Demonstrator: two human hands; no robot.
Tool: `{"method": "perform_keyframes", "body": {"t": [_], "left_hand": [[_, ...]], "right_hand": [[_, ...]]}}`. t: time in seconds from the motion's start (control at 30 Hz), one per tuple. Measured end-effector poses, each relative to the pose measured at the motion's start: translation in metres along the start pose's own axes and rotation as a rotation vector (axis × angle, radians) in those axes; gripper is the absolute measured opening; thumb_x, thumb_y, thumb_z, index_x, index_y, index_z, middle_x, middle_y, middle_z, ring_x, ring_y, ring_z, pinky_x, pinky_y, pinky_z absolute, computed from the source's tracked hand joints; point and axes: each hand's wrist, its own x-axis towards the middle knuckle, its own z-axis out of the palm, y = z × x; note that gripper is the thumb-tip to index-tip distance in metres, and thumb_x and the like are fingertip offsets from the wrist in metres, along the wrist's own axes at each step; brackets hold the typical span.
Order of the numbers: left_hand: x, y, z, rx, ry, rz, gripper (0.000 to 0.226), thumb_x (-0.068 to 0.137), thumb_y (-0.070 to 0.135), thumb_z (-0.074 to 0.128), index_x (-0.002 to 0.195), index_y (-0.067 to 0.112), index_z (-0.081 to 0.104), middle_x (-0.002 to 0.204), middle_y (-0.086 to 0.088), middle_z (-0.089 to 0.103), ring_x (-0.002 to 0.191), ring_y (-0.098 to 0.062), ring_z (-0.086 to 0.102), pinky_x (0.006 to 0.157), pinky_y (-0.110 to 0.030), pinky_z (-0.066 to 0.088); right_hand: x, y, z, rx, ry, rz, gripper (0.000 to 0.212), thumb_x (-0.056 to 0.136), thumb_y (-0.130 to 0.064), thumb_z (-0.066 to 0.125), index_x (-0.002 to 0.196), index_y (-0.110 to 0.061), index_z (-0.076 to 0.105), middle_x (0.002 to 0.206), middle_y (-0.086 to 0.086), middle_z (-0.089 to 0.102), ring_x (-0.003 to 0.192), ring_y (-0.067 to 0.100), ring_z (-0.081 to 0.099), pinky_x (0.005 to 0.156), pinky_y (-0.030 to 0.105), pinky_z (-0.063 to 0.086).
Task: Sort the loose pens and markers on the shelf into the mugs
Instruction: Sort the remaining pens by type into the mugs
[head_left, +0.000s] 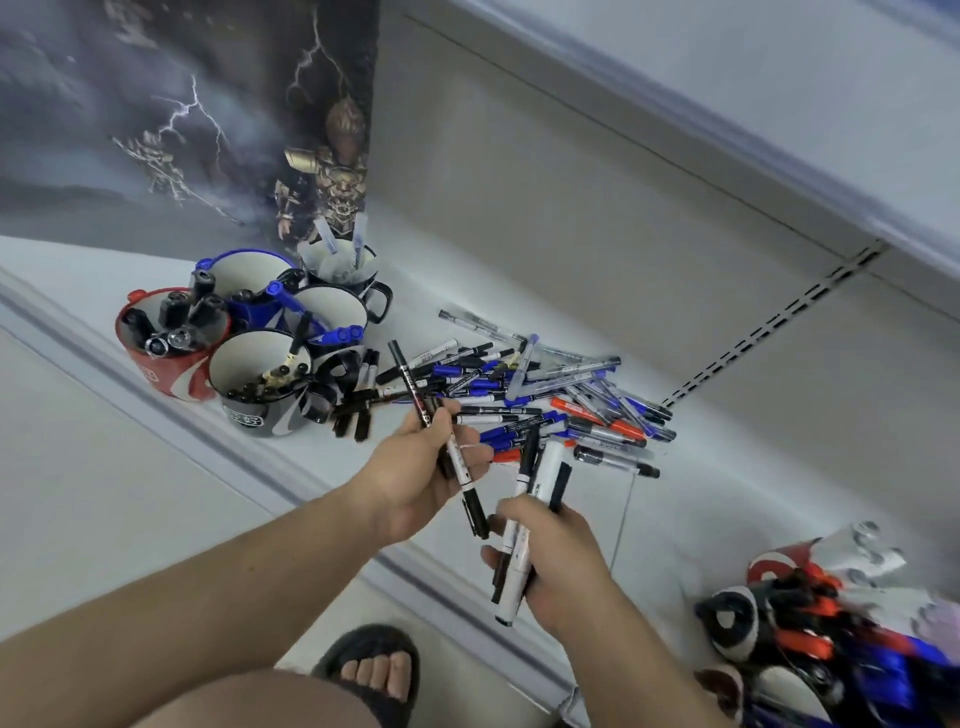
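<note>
Head view: a person's two bare forearms reach over a white shelf (701, 519).
Left hand (415, 473): fingers curled round a black-capped pen (415, 395) and a second white pen with a black cap (465, 480); the two cross in the grip.
Right hand (556, 566): closed round a bundle of markers (524, 525), white barrels with black ends, pointing up and away from the palm.
Loose pile (545, 395): just beyond both hands, a heap of blue, black, red and clear pens lying flat on the shelf, criss-crossed.
Mugs (260, 353): a cluster beyond and to the left of the left hand, touching one another.
Red mug (156, 369): leftmost, holding black-capped markers.
Black mug (260, 410): nearest the left hand, with thin black pens inside.
Rear mug (343, 275): farthest back, holding clear pens.
Poster (182, 114): stands behind the mugs, showing lightning and an armoured figure.
Right side: near the right hand, a blurred cluster of more mugs (779, 613) with red and black markers.
Foot (374, 670): in a dark sandal, below the hands.
</note>
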Motion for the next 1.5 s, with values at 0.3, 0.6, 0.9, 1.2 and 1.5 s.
{"method": "perform_keyframes", "body": {"t": [0.3, 0.6, 0.9, 1.2, 1.5], "left_hand": [[-0.013, -0.019, 0.005, 0.004, 0.039, 0.006, 0.021, 0.106, 0.022, 0.036, 0.107, 0.014, 0.055, 0.071, -0.005, 0.064, 0.088, -0.030, 0.071, 0.097, -0.046, 0.050], [-0.028, -0.024, 0.006, 0.105, 0.040, 0.063, 0.025, 0.106, 0.018, 0.036, 0.108, 0.011, 0.060, 0.072, -0.002, 0.060, 0.088, -0.024, 0.072, 0.102, -0.041, 0.045], [-0.052, -0.045, -0.012, 0.329, 0.044, -0.072, 0.019, 0.105, 0.031, 0.040, 0.106, 0.023, 0.057, 0.078, -0.002, 0.062, 0.054, -0.014, 0.049, 0.050, -0.025, 0.038], [-0.056, -0.031, -0.017, 0.458, -0.063, -0.139, 0.023, 0.102, 0.030, 0.046, 0.095, 0.015, 0.061, 0.077, -0.005, 0.054, 0.064, -0.017, 0.052, 0.057, -0.029, 0.045], [-0.047, -0.066, 0.028, 0.492, -0.290, -0.170, 0.050, 0.083, 0.055, 0.052, 0.114, 0.017, 0.063, 0.096, -0.001, 0.075, 0.091, -0.016, 0.071, 0.077, -0.033, 0.053]], "right_hand": [[-0.011, 0.029, 0.000, 0.339, 0.150, 0.214, 0.007, 0.080, -0.009, 0.067, 0.079, -0.007, 0.061, 0.062, 0.009, 0.059, 0.062, 0.023, 0.055, 0.064, 0.033, 0.049], [-0.035, 0.026, 0.016, 0.565, -0.010, 0.220, 0.006, 0.088, -0.004, 0.059, 0.083, -0.005, 0.055, 0.054, 0.010, 0.062, 0.063, 0.020, 0.059, 0.066, 0.032, 0.049], [-0.024, 0.034, 0.016, 0.523, -0.187, 0.168, 0.015, 0.086, -0.001, 0.052, 0.072, -0.006, 0.054, 0.057, 0.007, 0.055, 0.053, 0.018, 0.054, 0.062, 0.032, 0.046], [-0.033, 0.028, 0.012, 0.281, -0.104, -0.048, 0.004, 0.088, -0.010, 0.064, 0.090, -0.008, 0.068, 0.069, 0.007, 0.067, 0.064, 0.021, 0.065, 0.068, 0.038, 0.054], [-0.046, 0.002, -0.006, 0.375, 0.068, -0.057, 0.019, 0.091, -0.021, 0.065, 0.103, -0.008, 0.071, 0.087, 0.015, 0.075, 0.073, 0.027, 0.074, 0.062, 0.038, 0.059]]}}
